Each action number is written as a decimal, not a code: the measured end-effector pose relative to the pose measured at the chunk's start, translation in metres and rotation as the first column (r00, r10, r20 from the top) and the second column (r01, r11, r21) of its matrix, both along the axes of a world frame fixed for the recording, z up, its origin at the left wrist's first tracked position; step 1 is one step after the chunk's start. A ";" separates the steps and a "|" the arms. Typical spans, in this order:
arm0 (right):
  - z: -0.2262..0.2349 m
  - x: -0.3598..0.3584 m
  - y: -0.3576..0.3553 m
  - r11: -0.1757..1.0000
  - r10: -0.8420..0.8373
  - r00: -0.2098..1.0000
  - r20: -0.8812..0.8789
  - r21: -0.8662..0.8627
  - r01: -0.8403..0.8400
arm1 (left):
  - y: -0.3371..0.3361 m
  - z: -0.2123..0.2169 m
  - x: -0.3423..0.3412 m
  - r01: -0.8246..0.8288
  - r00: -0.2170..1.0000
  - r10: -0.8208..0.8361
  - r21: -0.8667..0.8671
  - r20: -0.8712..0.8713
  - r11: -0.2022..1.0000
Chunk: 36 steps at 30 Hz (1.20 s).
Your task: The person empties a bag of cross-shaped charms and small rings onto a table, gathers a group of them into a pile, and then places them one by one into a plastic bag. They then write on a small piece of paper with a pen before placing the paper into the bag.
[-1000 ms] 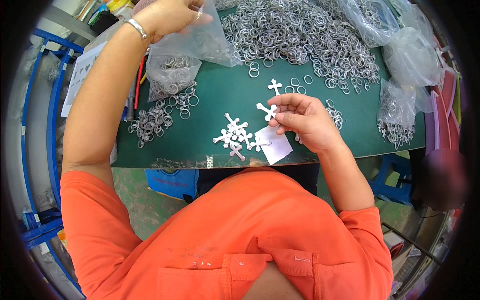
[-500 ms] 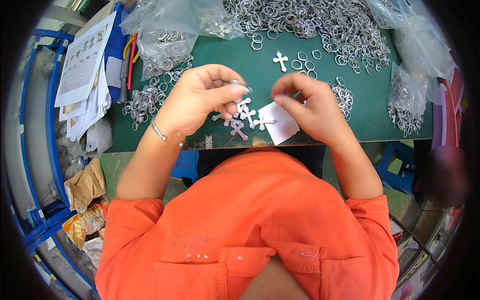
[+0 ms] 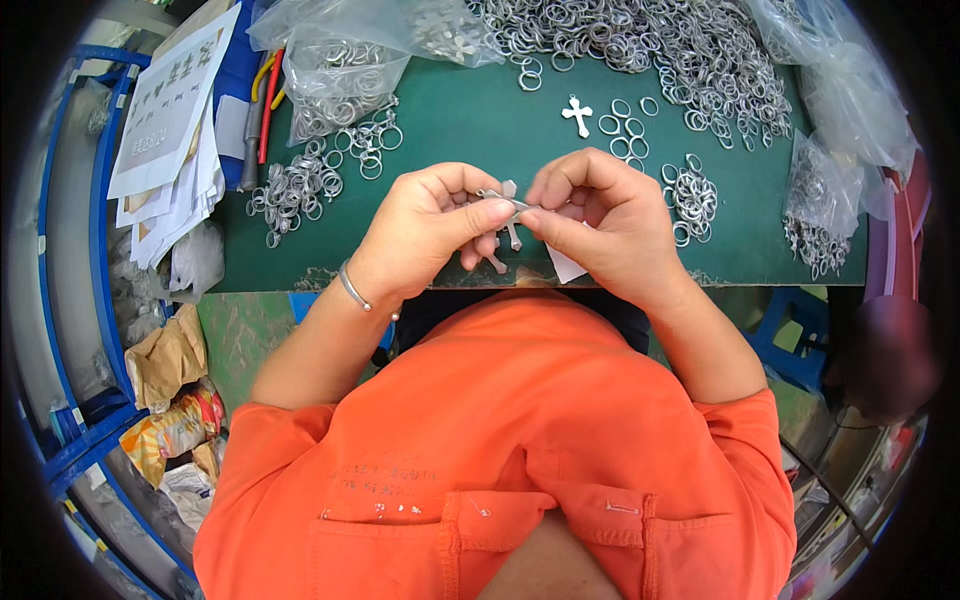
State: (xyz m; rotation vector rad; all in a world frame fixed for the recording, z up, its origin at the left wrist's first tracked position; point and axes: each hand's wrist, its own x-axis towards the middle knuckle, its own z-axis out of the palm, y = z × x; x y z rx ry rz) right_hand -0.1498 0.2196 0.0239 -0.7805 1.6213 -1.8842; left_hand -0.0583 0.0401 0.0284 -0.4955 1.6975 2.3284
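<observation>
Close to the table's front edge, my left hand (image 3: 428, 222) and my right hand (image 3: 608, 218) meet, thumbs and fingertips pinched together. Between them is a small, thin silver metal piece (image 3: 513, 203), mostly covered by the fingers, so its exact kind is unclear. Silver cross pendants (image 3: 514, 236) lie on the table just below and behind the fingertips, partly hidden. A corner of white paper (image 3: 567, 266) pokes out under my right hand. Farther off, a single silver cross pendant (image 3: 577, 116) lies flat beside several loose metal rings (image 3: 628, 128).
A large heap of metal rings (image 3: 650, 50) covers the far side of the green table (image 3: 450, 115). Smaller ring piles lie left (image 3: 297, 192) and right (image 3: 692, 197). Clear plastic bags (image 3: 350, 85) stand at the back left, near pliers (image 3: 266, 95) and printed sheets (image 3: 170, 110).
My right hand has moved left and down to meet my left hand, and both now pinch the small metal piece. The crosses and paper beneath are more covered.
</observation>
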 end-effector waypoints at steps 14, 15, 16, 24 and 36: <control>-0.007 0.001 -0.012 0.922 0.129 0.984 -0.127 0.381 -0.071 | -0.015 0.000 0.017 -0.254 0.967 0.254 -0.011 -0.035 0.967; -0.006 -0.003 -0.013 0.941 0.124 0.992 -0.031 0.322 -0.108 | -0.011 0.000 0.015 -0.216 0.975 0.215 -0.007 -0.051 0.976; -0.002 -0.002 -0.015 0.953 0.138 0.990 0.016 0.268 -0.137 | -0.006 0.004 0.014 -0.174 0.985 0.174 -0.043 -0.008 0.984; -0.010 -0.018 -0.023 0.941 0.134 0.805 -0.578 0.328 0.079 | -0.029 -0.009 0.014 -0.270 0.948 0.309 0.319 -0.079 0.909; -0.013 -0.010 -0.028 0.998 0.036 0.998 -0.042 0.044 -0.034 | -0.008 -0.009 0.007 -0.226 0.974 0.223 0.091 0.043 0.970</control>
